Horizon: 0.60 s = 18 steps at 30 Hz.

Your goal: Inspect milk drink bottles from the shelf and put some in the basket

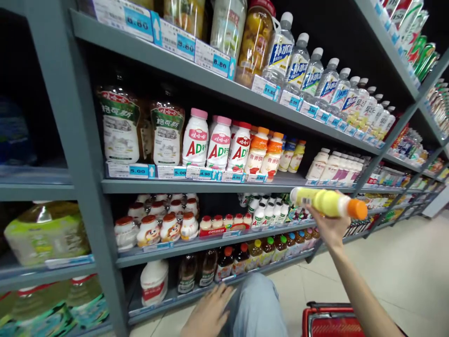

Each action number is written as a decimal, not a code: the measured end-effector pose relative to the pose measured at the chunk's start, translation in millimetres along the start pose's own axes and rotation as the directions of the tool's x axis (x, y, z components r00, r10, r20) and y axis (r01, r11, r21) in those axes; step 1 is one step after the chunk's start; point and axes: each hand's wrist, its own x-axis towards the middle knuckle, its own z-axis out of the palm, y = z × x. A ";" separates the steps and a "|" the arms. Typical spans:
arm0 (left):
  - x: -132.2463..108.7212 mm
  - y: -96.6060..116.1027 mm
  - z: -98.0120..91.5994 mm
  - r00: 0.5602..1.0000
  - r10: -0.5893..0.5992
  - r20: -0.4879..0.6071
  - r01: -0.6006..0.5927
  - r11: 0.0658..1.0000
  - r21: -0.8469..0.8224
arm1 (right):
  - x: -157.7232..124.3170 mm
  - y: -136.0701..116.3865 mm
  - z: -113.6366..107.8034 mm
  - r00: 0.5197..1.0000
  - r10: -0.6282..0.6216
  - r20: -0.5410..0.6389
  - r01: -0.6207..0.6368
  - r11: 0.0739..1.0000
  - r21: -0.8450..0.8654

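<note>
My right hand is raised in front of the shelves and is closed around a yellow bottle with an orange cap, held on its side with the cap pointing right. My left hand rests low on my knee in light blue jeans, fingers stretched out and holding nothing. Just behind the held bottle is the shelf row of small white bottles with green caps. Above it stand the white AD milk drink bottles with pink and red caps.
Grey metal shelving runs from left to far right, packed with drinks and price tags. A red shopping basket sits on the tiled floor at the bottom right. Large oil jugs fill the left bay. The aisle floor opens to the right.
</note>
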 end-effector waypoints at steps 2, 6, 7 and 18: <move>-1.7 5.5 -0.8 0.988 -0.070 0.138 0.059 0.995 0.086 | 37.6 14.0 9.2 0.996 -0.068 -0.054 0.065 0.997 -0.040; -0.2 9.1 -2.4 0.964 -0.188 0.189 0.154 0.971 0.180 | 99.8 46.9 33.2 0.998 -0.052 -0.036 0.054 0.997 0.055; 0.6 8.2 -3.1 0.962 -0.201 0.185 0.166 0.968 0.188 | 112.4 55.4 39.0 0.999 -0.042 -0.033 0.045 0.995 0.084; 5.1 -7.2 -5.2 0.926 -0.311 0.213 0.254 0.933 0.256 | 182.8 130.4 81.3 0.988 0.137 0.069 -0.104 0.928 -0.358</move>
